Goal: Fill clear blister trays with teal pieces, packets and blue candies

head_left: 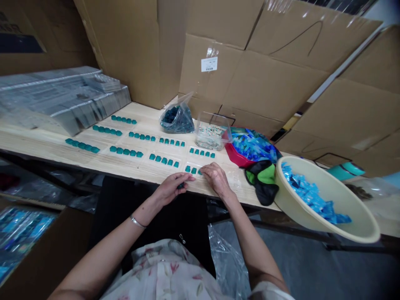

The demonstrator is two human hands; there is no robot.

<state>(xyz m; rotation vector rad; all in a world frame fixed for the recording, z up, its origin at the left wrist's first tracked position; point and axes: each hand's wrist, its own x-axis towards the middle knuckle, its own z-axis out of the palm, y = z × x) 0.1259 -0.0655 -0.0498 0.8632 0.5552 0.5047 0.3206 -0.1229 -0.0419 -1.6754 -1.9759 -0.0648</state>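
Observation:
Small teal faceted pieces (117,151) lie in short rows on the pale wooden table. My left hand (170,187) is cupped at the table's front edge, fingers curled round a few dark teal pieces (180,186). Just right of it, my right hand (215,177) reaches down to the tabletop. Its fingertips are pinched on a teal piece (200,171) at the right end of the front row (191,170). Behind that row lies another row of teal pieces (202,153). A clear bag (178,118) of dark teal pieces stands farther back.
A clear plastic tub (209,137) holds small pale bits. Right of it are a red basin (234,156) with blue packets, a black-and-green cloth item (262,179) and a large cream basin (281,204). Clear plastic boxes (62,98) are stacked left. Cardboard (225,83) walls the back.

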